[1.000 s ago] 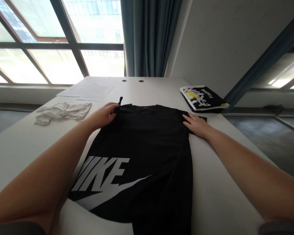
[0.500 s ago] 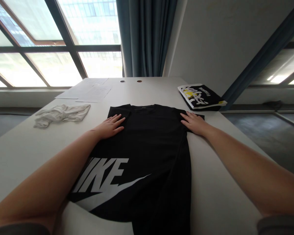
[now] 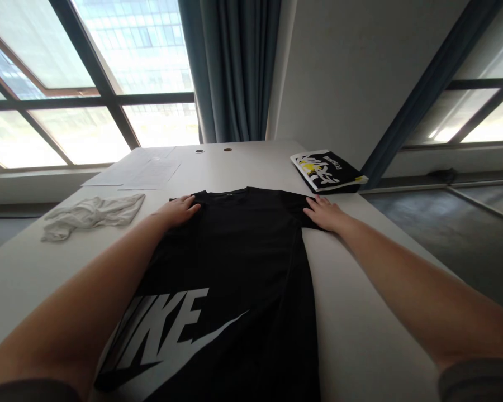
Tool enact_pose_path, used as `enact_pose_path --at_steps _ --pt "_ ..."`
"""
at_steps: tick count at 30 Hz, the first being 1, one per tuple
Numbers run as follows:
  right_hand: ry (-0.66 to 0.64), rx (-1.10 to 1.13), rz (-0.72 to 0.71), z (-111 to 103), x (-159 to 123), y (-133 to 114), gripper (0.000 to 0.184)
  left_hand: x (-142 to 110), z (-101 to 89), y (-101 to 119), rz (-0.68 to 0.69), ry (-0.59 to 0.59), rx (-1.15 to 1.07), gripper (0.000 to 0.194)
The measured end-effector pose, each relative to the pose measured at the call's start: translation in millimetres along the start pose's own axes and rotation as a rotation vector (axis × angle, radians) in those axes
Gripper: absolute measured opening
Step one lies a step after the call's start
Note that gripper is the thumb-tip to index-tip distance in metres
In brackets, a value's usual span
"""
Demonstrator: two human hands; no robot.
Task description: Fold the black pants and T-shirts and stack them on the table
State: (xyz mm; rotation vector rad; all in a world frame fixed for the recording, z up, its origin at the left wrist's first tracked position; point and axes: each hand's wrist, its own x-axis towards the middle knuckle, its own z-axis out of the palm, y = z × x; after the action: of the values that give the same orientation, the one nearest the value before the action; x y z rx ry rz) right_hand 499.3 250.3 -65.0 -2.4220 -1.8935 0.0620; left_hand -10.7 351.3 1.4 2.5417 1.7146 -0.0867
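A black T-shirt [image 3: 243, 251] lies spread on the white table, collar at the far side, with a large white NIKE print and swoosh at its lower left. My left hand [image 3: 178, 211] rests palm down on the sleeve at the left, its fingers partly bent and covering much of that sleeve. On the opposite sleeve my right hand [image 3: 323, 213] lies flat, fingers stretched and spread. The bottom hem runs out of view near my body, partly behind my left forearm.
A crumpled white cloth [image 3: 93, 215] lies at the left on the table [image 3: 360, 312]. Sheets of paper [image 3: 151, 173] are at the back left. A black and white printed package [image 3: 329, 170] sits beyond my right hand. Curtain and windows stand behind.
The camera view has shifted. My right hand has slid outward along its sleeve. The fingers of my left hand are less spread than before, still on the left sleeve.
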Motion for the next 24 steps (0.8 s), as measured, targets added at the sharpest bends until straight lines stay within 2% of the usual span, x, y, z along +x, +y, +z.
enact_pose_path --at_steps 4,7,10,13,17,20,24 --pt "-0.013 0.028 -0.015 -1.2 2.8 2.8 0.072 21.7 26.4 -2.5 -0.046 0.008 0.001 0.077" --pt "0.082 0.045 -0.015 -7.0 1.3 12.4 0.064 30.4 35.5 -12.8 -0.062 0.018 -0.009 0.079" --pt "0.207 0.008 0.102 -13.6 -3.9 18.6 0.059 33.2 35.5 -18.9 -0.051 0.008 -0.008 0.079" --pt "0.230 0.003 0.192 -18.1 -8.6 15.8 0.059 32.4 33.5 -19.4 -0.035 0.007 0.001 0.076" --pt "0.248 0.071 0.147 -20.2 -8.6 3.8 0.046 31.9 32.2 -18.5 -0.024 0.012 0.009 0.076" --pt "0.318 0.219 0.153 -20.5 -5.5 -3.5 0.041 32.4 31.2 -19.4 -0.025 0.016 0.032 0.074" --pt "0.433 0.516 0.172 -19.1 -4.3 -5.7 0.053 31.1 31.1 -24.8 -0.060 0.030 0.025 0.072"
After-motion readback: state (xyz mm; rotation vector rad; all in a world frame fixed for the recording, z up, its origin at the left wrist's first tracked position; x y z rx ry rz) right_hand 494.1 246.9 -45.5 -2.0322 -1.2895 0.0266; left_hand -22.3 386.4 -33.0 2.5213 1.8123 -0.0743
